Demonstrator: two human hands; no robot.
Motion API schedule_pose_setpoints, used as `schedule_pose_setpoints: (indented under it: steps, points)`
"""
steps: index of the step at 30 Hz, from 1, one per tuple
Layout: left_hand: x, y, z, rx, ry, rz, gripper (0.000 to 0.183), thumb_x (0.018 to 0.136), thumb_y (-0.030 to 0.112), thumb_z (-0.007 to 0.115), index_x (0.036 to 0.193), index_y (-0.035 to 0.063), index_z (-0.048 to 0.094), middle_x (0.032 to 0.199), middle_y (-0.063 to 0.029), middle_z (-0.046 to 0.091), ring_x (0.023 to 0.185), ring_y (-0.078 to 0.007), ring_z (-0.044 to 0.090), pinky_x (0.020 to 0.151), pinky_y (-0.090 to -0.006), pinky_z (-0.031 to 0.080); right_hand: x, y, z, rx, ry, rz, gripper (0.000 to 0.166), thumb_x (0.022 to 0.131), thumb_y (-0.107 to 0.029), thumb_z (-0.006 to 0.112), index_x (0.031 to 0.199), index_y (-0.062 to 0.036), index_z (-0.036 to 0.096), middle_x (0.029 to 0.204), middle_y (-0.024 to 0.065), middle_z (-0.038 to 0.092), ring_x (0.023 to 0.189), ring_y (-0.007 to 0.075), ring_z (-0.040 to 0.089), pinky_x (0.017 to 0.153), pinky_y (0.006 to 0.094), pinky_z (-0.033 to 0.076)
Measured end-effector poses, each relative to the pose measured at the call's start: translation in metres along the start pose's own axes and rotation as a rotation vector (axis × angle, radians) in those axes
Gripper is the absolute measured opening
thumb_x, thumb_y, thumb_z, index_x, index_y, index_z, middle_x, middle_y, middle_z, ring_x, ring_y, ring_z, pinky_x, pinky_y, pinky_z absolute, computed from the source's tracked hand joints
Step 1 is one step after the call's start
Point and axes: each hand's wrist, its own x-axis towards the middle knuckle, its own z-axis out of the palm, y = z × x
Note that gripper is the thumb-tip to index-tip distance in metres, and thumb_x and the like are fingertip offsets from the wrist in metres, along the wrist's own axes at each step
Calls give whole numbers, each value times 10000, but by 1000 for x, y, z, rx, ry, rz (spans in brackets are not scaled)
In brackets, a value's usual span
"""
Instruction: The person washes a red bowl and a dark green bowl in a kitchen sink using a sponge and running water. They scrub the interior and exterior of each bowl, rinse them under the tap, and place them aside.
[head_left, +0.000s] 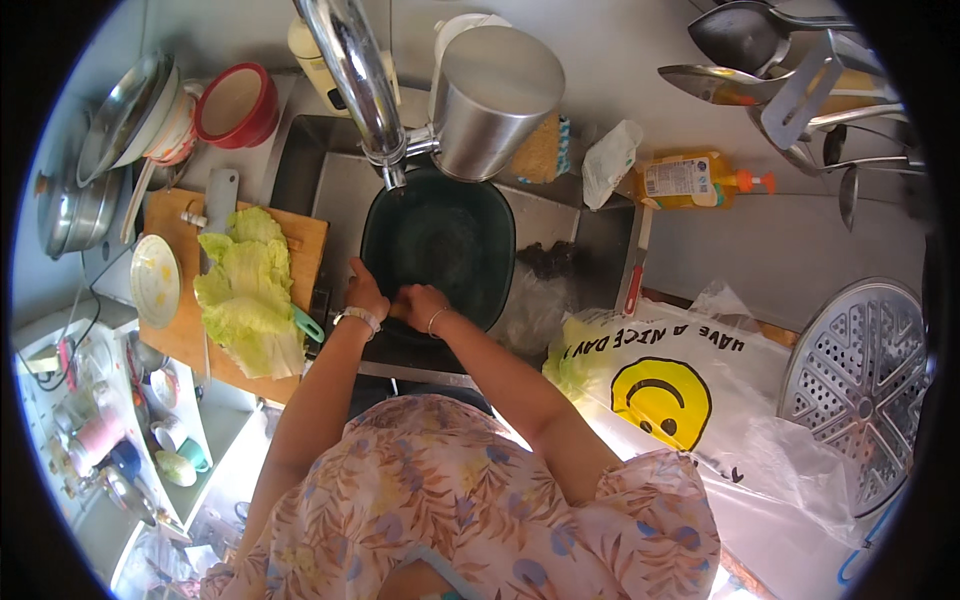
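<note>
A dark green plastic basin (442, 240) stands in the steel sink (345, 187) below the chrome faucet (360, 82). My left hand (366, 292) is at the basin's near left edge, its index finger stretched along the rim. Beside it, my right hand (421, 307) is curled over the near edge; a small brownish thing shows at its fingers, too unclear to name. To the left, napa cabbage leaves (247, 292) lie on a wooden cutting board (157, 210), partly over a cleaver (221, 196). A green-handled tool (307, 324) touches the leaves.
A steel water filter (495, 97) juts over the basin. A plate (156, 281) lies on the board, with a red bowl (238, 105) behind. On the right are a dish soap bottle (679, 180), a red-handled knife (634, 289), a plastic bag (720, 360) and a perforated steamer plate (859, 360).
</note>
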Motion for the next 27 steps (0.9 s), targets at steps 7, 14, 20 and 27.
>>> schedule_pose_setpoints:
  steps: [7,14,20,27]
  points:
    - [6,-7,12,116,18,41,876,772,2,699,1429,18,119,1139,-318,590,1064,-464,614,906,-481,525,86,33,0,-381,557,-353,225,818,-193,656,1033,-127,661,1179,82,637,1068,300,622,824,436,553]
    - [-2,2,0,51,-42,-11,865,783,-9,673,1433,40,104,1128,-323,598,1030,-471,626,878,-484,538,63,71,-56,-531,428,377,278,864,-147,609,1130,-123,688,1206,102,630,1035,295,631,795,426,552]
    - [3,-1,5,35,-57,-9,901,794,-13,663,1467,44,68,1063,-311,634,989,-460,647,862,-488,542,36,6,-5,-82,-30,147,334,839,-271,692,1105,-71,709,1182,182,678,1081,379,652,908,477,535]
    - [-7,5,-2,87,-55,-71,952,802,-8,667,1510,57,33,1060,-293,646,986,-442,659,871,-479,540,98,26,-82,-343,827,-152,153,779,-117,653,928,-80,659,1059,105,591,1112,304,544,894,473,476]
